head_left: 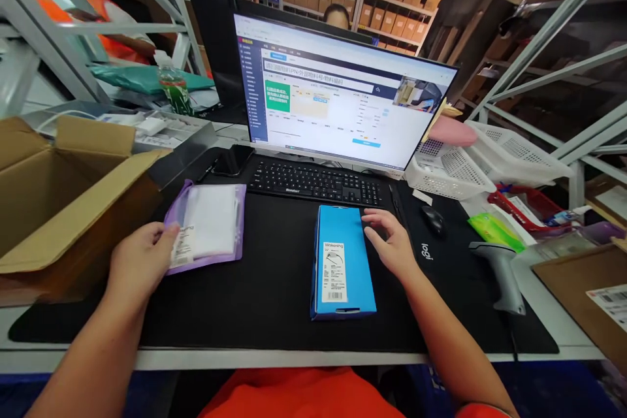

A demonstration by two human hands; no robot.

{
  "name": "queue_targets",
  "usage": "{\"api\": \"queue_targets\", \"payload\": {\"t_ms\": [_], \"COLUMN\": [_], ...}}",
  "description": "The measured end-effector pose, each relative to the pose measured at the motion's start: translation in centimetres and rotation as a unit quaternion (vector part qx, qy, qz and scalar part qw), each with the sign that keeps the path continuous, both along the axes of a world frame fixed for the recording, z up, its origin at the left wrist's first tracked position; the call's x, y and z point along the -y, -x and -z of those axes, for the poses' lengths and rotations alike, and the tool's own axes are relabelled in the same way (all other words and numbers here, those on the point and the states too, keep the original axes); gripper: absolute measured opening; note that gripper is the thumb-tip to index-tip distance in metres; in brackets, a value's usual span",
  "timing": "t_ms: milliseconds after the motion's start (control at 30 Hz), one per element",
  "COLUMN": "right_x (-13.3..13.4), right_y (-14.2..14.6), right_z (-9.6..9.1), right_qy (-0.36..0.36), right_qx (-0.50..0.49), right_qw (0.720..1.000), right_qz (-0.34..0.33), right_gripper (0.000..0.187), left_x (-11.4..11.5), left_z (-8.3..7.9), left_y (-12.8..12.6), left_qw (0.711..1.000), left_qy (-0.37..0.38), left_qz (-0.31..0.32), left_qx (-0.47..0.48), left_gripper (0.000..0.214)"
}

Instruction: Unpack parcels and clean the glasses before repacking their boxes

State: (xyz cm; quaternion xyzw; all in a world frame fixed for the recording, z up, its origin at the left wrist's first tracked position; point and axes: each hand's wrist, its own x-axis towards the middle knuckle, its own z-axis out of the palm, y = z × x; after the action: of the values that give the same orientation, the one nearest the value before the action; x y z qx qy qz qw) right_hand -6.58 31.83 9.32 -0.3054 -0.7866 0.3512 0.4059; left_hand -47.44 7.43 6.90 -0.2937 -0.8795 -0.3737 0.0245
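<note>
My left hand (144,251) pinches the left edge of a flat purple-edged plastic pouch (215,222) with a white item inside and a printed label near my thumb. The pouch lies on the black desk mat (274,313). To its right rests a blue box (357,261), long side pointing away from me, with a white label and barcode facing up. Beside the box's upper right edge is my right hand (392,245), its fingers apart and loosely curved, holding nothing. I cannot tell whether its fingertips touch the box.
An open cardboard box (73,209) stands at the left. Behind the mat's middle are a keyboard (313,183) and a monitor (333,98). On the right are a mouse (433,221), a barcode scanner (502,274) and white baskets (448,170). A bottle (174,88) stands back left.
</note>
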Motion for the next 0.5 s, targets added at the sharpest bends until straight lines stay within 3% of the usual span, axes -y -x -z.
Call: {"api": "queue_targets", "payload": {"t_ms": [133, 233, 300, 400, 467, 500], "right_x": [1.6, 3.3, 4.2, 5.0, 5.0, 4.9], "right_y": [1.0, 3.4, 5.6, 8.7, 9.8, 10.0], "right_z": [-2.8, -4.3, -4.7, -4.6, -4.6, -4.6], "right_qy": [0.000, 0.022, 0.079, 0.210, 0.265, 0.267], "right_qx": [0.012, 0.051, 0.093, 0.089, 0.042, 0.022], "right_qw": [1.000, 0.994, 0.977, 0.920, 0.905, 0.915], "right_qz": [-0.029, -0.089, -0.173, -0.318, -0.331, -0.302], "right_gripper": [0.021, 0.028, 0.042, 0.072, 0.080, 0.076], "left_x": [-0.6, -1.2, -1.3, -1.0, -0.5, -0.3], "left_z": [0.5, 1.0, 1.2, 1.0, 0.7, 0.4], "left_y": [-2.9, -5.2, -6.5, -7.7, -8.0, -8.1], "left_qw": [0.990, 0.976, 0.963, 0.946, 0.940, 0.938], "left_qy": [-0.131, -0.176, -0.193, -0.205, -0.202, -0.201], "left_qz": [0.021, 0.062, 0.086, 0.115, 0.129, 0.134], "left_qx": [-0.049, -0.116, -0.165, -0.222, -0.244, -0.250], "left_gripper": [0.049, 0.048, 0.050, 0.048, 0.037, 0.032]}}
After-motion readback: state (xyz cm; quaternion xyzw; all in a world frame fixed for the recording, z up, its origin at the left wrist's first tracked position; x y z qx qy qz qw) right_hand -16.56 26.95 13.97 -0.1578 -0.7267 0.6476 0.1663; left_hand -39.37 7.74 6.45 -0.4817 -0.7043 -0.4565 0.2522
